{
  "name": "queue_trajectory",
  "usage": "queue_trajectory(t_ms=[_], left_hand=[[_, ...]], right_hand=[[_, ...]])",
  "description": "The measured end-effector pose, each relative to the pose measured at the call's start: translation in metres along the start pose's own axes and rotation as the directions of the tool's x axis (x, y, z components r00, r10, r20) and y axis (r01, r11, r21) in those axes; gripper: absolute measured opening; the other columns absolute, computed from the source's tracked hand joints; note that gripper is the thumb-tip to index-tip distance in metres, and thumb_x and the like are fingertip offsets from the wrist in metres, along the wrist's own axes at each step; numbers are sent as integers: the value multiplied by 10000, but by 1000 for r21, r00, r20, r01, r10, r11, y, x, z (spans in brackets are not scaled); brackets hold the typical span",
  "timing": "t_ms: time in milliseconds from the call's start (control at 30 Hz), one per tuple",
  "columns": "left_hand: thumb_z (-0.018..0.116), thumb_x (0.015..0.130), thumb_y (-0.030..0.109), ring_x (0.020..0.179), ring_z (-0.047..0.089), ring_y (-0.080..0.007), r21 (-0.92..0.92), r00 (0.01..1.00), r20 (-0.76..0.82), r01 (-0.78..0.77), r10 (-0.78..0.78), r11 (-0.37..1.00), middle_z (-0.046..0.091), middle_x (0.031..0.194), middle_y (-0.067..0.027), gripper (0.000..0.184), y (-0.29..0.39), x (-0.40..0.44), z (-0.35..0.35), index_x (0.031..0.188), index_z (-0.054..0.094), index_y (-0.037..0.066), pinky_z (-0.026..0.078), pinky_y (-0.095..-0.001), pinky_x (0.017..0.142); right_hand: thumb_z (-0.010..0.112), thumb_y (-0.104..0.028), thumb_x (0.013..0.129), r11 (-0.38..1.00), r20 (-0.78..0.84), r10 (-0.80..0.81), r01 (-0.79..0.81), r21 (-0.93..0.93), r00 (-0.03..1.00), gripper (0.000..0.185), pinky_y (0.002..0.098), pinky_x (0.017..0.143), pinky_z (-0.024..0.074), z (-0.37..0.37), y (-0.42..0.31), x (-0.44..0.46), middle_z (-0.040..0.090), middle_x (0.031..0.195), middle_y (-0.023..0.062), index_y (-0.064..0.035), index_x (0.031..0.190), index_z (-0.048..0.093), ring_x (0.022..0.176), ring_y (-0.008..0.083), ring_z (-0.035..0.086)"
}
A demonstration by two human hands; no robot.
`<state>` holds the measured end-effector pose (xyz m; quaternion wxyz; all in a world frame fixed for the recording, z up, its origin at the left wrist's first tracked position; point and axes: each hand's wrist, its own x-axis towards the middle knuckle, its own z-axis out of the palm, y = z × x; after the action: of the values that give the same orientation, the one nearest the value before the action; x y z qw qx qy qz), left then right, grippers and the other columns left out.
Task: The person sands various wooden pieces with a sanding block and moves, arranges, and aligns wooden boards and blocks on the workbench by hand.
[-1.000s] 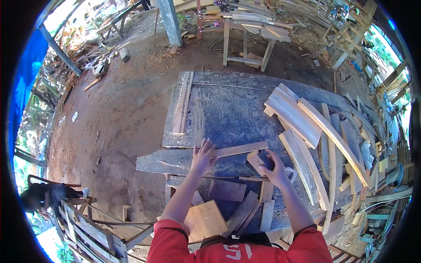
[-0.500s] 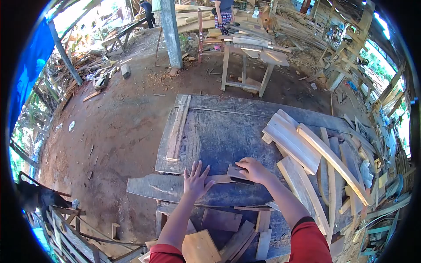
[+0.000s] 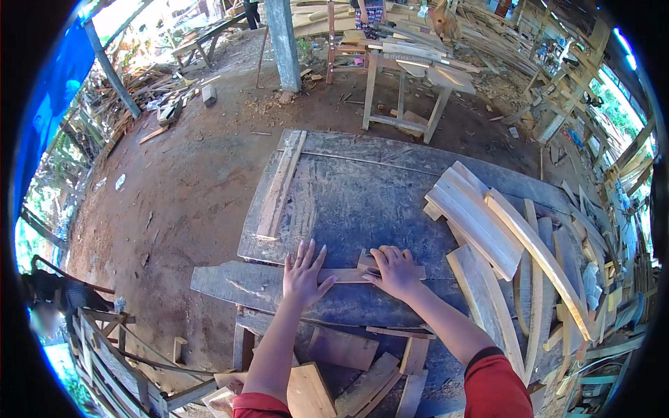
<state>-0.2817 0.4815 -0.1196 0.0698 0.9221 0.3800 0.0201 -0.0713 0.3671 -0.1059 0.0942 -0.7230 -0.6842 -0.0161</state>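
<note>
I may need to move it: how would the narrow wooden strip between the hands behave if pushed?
The narrow wooden strip looks straight and unbent, so it's probably stiff. Its slim shape suggests light weight. Lying flat, it would likely slide rather than roll.

Bright daylight comes in at both open sides, with green foliage (image 3: 617,115) beyond the right one and a blue tarpaulin (image 3: 52,104) hanging at the left. A grey post (image 3: 282,49) stands on the bare brown earth floor (image 3: 181,188). Past the broad dark surface (image 3: 376,188), a legged wooden table (image 3: 370,94) bears boards (image 3: 412,58); a bench (image 3: 219,35) stands farther left.
</note>
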Motion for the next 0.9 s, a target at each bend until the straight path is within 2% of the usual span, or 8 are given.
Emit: queue_trajectory(t_ms=[67, 133, 233, 433, 733, 900], left_hand=[[425, 786, 618, 1356, 100, -249, -1, 1000, 7, 11, -11, 1000, 169, 1457, -86, 770, 0, 0, 0, 1395, 222, 195, 122, -497, 1066], [429, 780, 623, 1356, 97, -246, -4, 1000, 15, 23, -23, 1000, 163, 1459, -84, 789, 2, 1, -2, 1400, 205, 189, 118, -495, 1069], [437, 778, 613, 1358, 82, -252, -20, 998, 46, 41, -40, 999, 153, 1462, -76, 821, 4, 1, -6, 1411, 147, 178, 92, -473, 1077], [440, 777, 611, 1358, 83, -243, -12, 997, 64, 47, -46, 999, 148, 1464, -71, 826, 4, 1, -6, 1413, 136, 180, 98, -452, 1083], [442, 786, 589, 1357, 89, -246, 1, 996, 76, 47, -47, 999, 141, 1465, -70, 802, 6, 0, -10, 1411, 143, 185, 100, -447, 1084], [434, 787, 598, 1356, 90, -246, 10, 997, 61, 44, -45, 999, 142, 1465, -71, 805, 5, 0, -7, 1412, 141, 184, 102, -444, 1084]], right_hand=[[609, -507, 729, 1000, 1, 4, -4, 17, 1000, 644, 413, 839, 338, -6, 2, 3, 499, 1127, 110, -81, 1185, 447, 1104, 249, 458], [600, -485, 751, 988, 63, 47, -56, 147, 997, 610, 397, 838, 334, -11, 5, 5, 498, 1155, 94, -99, 1194, 437, 1101, 235, 462], [612, -477, 744, 994, -6, 7, -6, 112, 1000, 614, 385, 840, 334, -10, 8, 3, 501, 1155, 83, -98, 1197, 444, 1094, 219, 467], [666, -433, 707, 988, 42, -61, 54, 141, 997, 623, 382, 850, 342, -27, 20, -11, 521, 1141, 69, -88, 1189, 473, 1070, 214, 486], [696, -373, 694, 980, -36, -25, 32, 197, 999, 572, 392, 869, 334, -41, 46, -33, 543, 1110, 82, -76, 1153, 527, 1050, 247, 495], [687, -380, 698, 983, -3, -39, 38, 177, 999, 563, 397, 850, 335, -38, 51, -35, 536, 1114, 65, -90, 1151, 522, 1068, 227, 487]])
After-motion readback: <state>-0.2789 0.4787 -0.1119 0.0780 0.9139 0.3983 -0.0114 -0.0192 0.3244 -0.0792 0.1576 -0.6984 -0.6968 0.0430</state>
